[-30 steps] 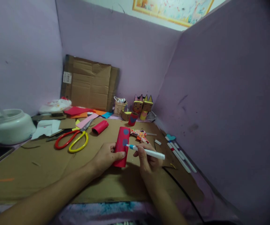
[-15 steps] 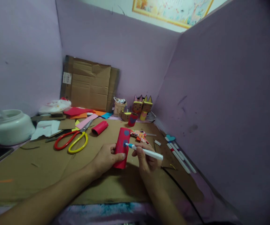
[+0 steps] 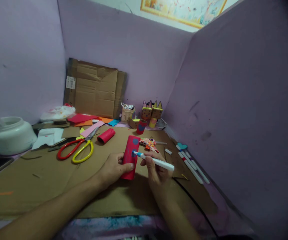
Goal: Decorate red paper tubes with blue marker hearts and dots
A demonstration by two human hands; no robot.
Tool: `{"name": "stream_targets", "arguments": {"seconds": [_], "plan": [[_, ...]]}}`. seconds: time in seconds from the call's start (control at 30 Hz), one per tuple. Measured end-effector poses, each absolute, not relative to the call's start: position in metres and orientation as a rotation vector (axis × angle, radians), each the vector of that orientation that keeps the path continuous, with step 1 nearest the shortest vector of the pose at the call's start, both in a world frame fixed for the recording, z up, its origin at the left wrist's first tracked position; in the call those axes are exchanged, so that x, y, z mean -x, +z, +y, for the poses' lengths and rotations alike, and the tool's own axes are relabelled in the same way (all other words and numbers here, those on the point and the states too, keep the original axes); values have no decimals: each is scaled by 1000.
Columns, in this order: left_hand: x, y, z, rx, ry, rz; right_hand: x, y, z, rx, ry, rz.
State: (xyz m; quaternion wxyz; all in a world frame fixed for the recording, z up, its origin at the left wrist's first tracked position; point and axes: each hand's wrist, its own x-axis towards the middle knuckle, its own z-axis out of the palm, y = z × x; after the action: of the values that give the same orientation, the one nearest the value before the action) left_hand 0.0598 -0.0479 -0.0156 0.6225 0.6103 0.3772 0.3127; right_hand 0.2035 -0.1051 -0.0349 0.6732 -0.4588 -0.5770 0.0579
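Note:
My left hand (image 3: 115,168) grips a red paper-covered tube (image 3: 130,163) near its lower half, thumb across the front. Blue dots mark the tube's upper part. In my right hand (image 3: 156,170) is a white marker pen (image 3: 159,163) with a blue collar, its tip touching the tube at a blue dot. Behind the tube lies a second red tube (image 3: 106,136) on its side, and a red tube with a blue mark (image 3: 141,127) stands farther back. A colourful patterned piece (image 3: 147,143) lies just beyond my right hand.
Scissors (image 3: 80,148) with red and yellow handles lie at left, near coloured paper sheets (image 3: 82,118) and a white pot (image 3: 10,135). Several markers (image 3: 191,166) line the right side. Cardboard animal figures (image 3: 152,113) stand at the back. A black cable (image 3: 194,203) crosses the right front.
Both hands hold nearly the same pose. The marker tip stays on the same dot of the tube; the camera view has shifted only slightly.

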Motion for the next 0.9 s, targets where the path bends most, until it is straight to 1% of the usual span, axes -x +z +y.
{"name": "stream_targets", "arguments": {"seconds": [0.17,0.43,0.63,0.9], "plan": [[-60,-14,-49,-1369,729,880,-204,-32,-109,1062,85,-1259],[-59,-14,-48,-1379,733,846,-203,-33,-106,1044,131,-1300],[-59,-16,-48,-1390,739,871,-204,-31,-109,1063,76,-1270],[-60,-15,-48,-1349,742,847,-204,-33,-108,1050,106,-1322]]}}
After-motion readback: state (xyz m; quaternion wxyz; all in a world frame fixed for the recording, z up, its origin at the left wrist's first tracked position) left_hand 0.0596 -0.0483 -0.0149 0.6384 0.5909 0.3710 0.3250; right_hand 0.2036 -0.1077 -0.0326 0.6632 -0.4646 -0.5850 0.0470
